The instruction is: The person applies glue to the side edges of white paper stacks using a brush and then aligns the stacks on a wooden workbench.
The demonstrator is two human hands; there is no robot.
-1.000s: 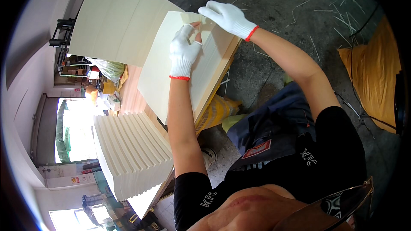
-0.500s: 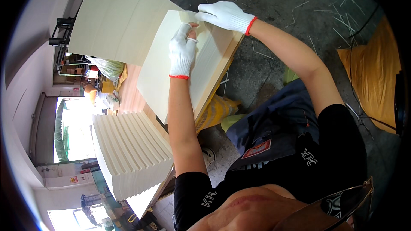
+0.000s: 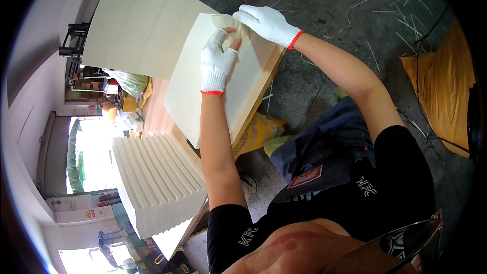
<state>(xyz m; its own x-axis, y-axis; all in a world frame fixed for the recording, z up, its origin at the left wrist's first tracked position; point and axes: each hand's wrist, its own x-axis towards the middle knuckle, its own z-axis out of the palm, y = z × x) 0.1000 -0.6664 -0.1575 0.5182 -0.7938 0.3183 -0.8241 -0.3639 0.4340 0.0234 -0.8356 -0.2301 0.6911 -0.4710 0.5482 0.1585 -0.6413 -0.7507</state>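
A stack of cream paper sheets (image 3: 190, 78) lies in front of me, its layered edge facing the near right. My left hand (image 3: 217, 65), in a white knitted glove with bare thumb and index tips, rests on the stack near its far corner. Thumb and index are spread apart there, beside sheets that curl up at the corner. My right hand (image 3: 268, 24), also gloved in white with a red cuff, has its fingers closed around that corner of the sheets. How many sheets it grips is hidden.
Another broad cream stack (image 3: 147, 20) stands beyond on the left. Nearer left, a stepped stack of sheets (image 3: 160, 177) sits on the wooden table (image 3: 154, 106). A yellow sack (image 3: 258, 134) is below the table edge. White strips (image 3: 406, 5) litter the floor; an orange-yellow bag (image 3: 436, 96) stands right.
My left thumb has moved away from the index finger, so the gap between them is wider. The right hand has shifted slightly down, staying at the same corner.
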